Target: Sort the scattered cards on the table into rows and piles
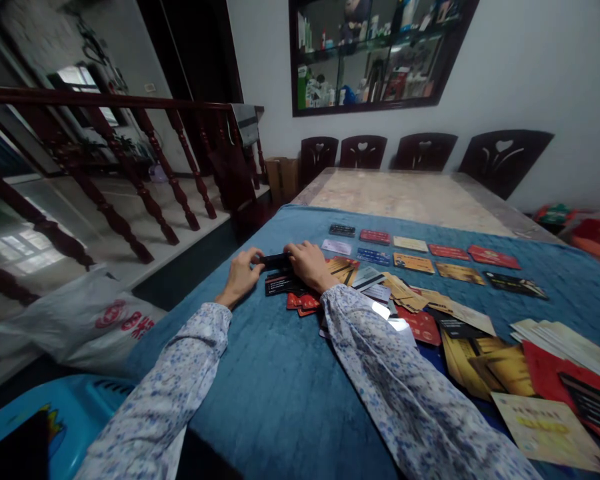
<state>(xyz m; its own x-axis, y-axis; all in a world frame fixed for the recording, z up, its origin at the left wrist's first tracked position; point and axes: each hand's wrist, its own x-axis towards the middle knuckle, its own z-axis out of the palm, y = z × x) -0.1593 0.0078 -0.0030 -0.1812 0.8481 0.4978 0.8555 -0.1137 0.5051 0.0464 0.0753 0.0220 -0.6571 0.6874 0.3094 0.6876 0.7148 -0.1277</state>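
Between my two hands is a small stack of black cards [275, 261], held near the left edge of the blue cloth [260, 380]. My left hand [241, 275] pinches its left end with thumb and fingers. At the right end, my right hand [309, 265] closes its fingers on the same stack. Just below lie loose black cards [279, 284] and red cards [300, 302]. My right wrist is over a spread pile with orange striped cards [343, 269], and my right sleeve hides part of that pile.
Neat rows of single cards, including an orange card [413, 263] and a red card [494, 257], lie farther back. Gold cards [500, 365] and a cream card [550, 430] spread at right. A blue plastic stool [87, 407] and white bag [85, 320] stand left.
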